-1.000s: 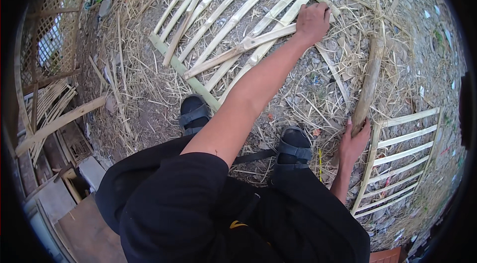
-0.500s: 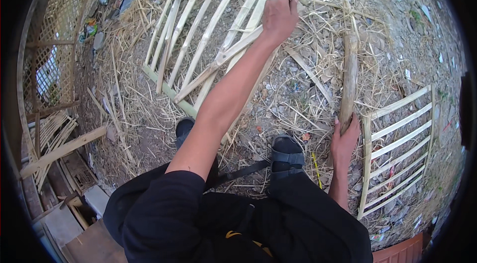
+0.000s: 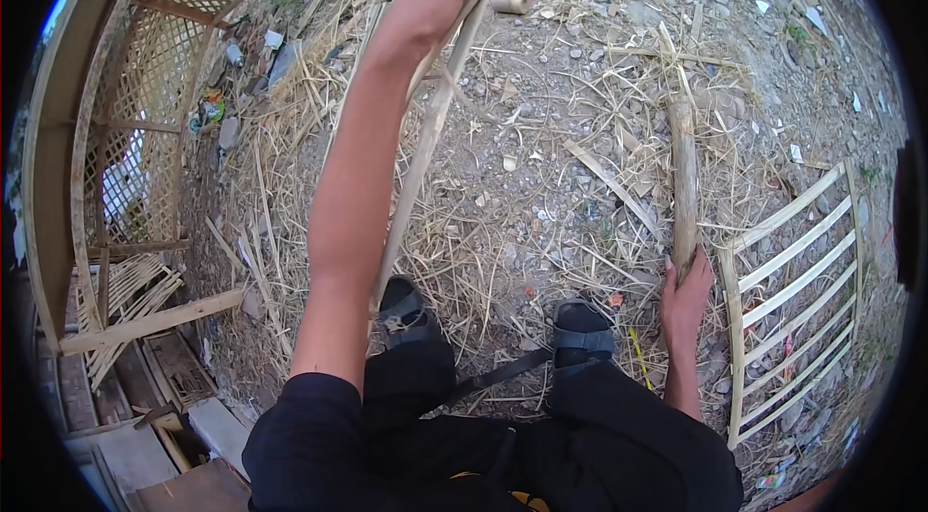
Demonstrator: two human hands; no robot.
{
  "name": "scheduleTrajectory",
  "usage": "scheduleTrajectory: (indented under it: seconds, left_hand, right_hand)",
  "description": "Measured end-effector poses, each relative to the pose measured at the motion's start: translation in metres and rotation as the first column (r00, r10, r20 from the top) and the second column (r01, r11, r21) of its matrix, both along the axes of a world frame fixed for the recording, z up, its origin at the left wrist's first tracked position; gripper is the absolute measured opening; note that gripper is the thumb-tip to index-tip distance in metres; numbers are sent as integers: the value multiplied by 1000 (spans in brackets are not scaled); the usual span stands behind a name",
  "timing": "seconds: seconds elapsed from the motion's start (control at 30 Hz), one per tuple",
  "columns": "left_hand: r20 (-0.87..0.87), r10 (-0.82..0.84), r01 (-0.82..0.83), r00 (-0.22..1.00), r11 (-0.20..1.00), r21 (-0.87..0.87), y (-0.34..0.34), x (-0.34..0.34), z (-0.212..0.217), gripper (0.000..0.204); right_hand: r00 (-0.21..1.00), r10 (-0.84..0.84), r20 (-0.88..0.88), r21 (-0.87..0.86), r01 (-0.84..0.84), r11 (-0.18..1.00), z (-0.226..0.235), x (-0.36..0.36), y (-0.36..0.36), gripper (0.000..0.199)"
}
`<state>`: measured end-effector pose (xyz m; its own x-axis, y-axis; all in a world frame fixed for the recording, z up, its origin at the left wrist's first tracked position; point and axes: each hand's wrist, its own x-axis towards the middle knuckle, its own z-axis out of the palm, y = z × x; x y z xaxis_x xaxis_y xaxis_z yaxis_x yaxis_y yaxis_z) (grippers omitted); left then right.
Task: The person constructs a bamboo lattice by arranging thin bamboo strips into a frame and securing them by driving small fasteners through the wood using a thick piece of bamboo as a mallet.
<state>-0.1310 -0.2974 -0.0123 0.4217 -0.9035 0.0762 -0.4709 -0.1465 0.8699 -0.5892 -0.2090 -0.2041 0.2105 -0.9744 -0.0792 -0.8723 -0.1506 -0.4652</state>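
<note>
My left hand (image 3: 425,9) is closed on the top end of a bamboo slat frame (image 3: 425,146). That frame stands tilted nearly edge-on, its lower end close to my left sandal (image 3: 406,311). My forearm covers much of its slats. Low on the right, my right hand (image 3: 687,307) is wrapped round the near end of a thick wooden stick (image 3: 683,178), which points away from me over the straw. Right of that hand, a second bamboo slat frame (image 3: 736,343) lies on the ground, with several pale crosspieces between its rails.
Straw-like shavings and pebbles cover the ground (image 3: 503,203). A thin yellow strip (image 3: 638,355) lies beside my right sandal (image 3: 583,330). At the left stand a lattice panel (image 3: 135,164), a wooden plank (image 3: 155,321) and some boards (image 3: 135,459). A short bamboo piece (image 3: 509,4) lies at the far side.
My left hand has moved left and away, swinging the slat frame from a spread-out view to nearly edge-on. The right hand still holds the stick in about the same place.
</note>
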Motion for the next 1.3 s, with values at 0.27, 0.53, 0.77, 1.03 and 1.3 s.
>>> scheduleTrajectory:
  seconds: [0.27,0.53,0.77,1.03,1.3]
  left_hand:
    - [-15,76,-76,997,997,18,26,10,78,24]
    - [61,22,-25,998,999,42,54,51,150,24]
    - [68,-87,93,994,992,-84,80,85,222,27]
    - [180,-211,251,961,938,-240,100,100,286,27]
    - [98,-320,334,942,880,-338,110,100,327,21]
  right_hand:
    - [1000,-5,19,17,4,1000,-4,0,-1,55]
    - [999,-27,-22,19,27,999,-12,-6,-1,58]
    - [999,-28,-20,53,29,998,-7,-3,0,57]
    - [999,-20,-50,53,22,998,-5,-1,-3,61]
    - [961,197,194,-121,-176,977,62,54,-25,40]
